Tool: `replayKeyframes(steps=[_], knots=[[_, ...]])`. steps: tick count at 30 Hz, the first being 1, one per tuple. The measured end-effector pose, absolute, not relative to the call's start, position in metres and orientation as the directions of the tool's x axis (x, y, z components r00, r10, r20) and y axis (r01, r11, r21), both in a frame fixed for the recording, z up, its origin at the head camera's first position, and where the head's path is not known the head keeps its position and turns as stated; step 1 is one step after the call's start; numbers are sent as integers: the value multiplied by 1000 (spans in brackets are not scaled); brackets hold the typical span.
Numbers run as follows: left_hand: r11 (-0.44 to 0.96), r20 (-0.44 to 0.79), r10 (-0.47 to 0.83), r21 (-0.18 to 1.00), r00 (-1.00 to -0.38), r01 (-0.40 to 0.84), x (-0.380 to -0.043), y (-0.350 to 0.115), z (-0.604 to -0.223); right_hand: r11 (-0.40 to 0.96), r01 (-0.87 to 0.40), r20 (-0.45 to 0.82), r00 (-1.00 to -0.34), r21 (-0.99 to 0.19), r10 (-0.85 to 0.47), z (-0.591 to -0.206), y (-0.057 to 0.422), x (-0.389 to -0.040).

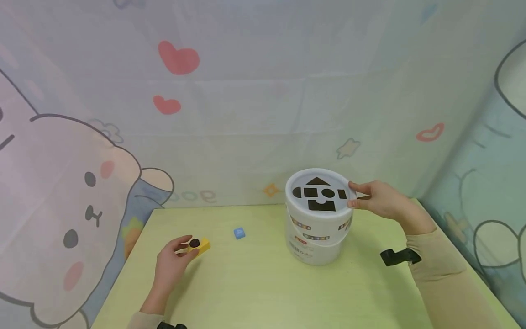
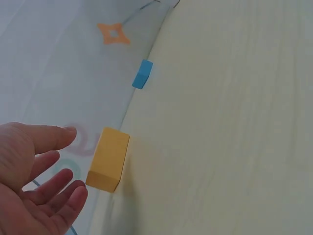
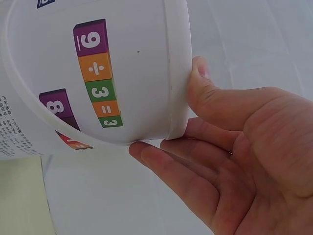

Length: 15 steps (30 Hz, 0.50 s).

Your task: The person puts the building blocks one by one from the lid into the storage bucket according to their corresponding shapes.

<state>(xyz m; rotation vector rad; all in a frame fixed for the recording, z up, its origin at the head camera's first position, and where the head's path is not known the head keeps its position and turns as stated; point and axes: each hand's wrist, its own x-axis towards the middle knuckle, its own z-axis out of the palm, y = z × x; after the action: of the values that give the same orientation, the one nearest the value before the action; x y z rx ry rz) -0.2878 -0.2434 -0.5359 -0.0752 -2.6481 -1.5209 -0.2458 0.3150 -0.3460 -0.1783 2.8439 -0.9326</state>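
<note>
A white bucket [image 1: 316,242] stands upright, its white lid [image 1: 302,206] cut with dark shaped holes. My right hand [image 1: 380,201] grips the lid's right edge; in the right wrist view the thumb [image 3: 200,90] lies on one side of the rim and the fingers [image 3: 171,171] on the other. At the left, my left hand [image 1: 174,262] is spread beside a yellow block [image 1: 204,246]. In the left wrist view that block [image 2: 107,159] lies just past the parted thumb and fingers. A dark round piece [image 1: 194,243] shows by those fingertips; its kind is unclear.
A small blue block [image 1: 239,233] lies on the pale green table [image 1: 246,292] between the yellow block and the bucket. A printed cloth [image 1: 255,105] hangs behind the table's back edge, and another stretch stands at the right.
</note>
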Motion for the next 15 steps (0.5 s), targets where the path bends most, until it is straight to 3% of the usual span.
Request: replayKeyframes(steps=[15], knots=[[530, -7, -29, 848, -1000, -21, -292, -259, -556, 798, -80, -85, -983, -597, -163, -346, 314, -242]])
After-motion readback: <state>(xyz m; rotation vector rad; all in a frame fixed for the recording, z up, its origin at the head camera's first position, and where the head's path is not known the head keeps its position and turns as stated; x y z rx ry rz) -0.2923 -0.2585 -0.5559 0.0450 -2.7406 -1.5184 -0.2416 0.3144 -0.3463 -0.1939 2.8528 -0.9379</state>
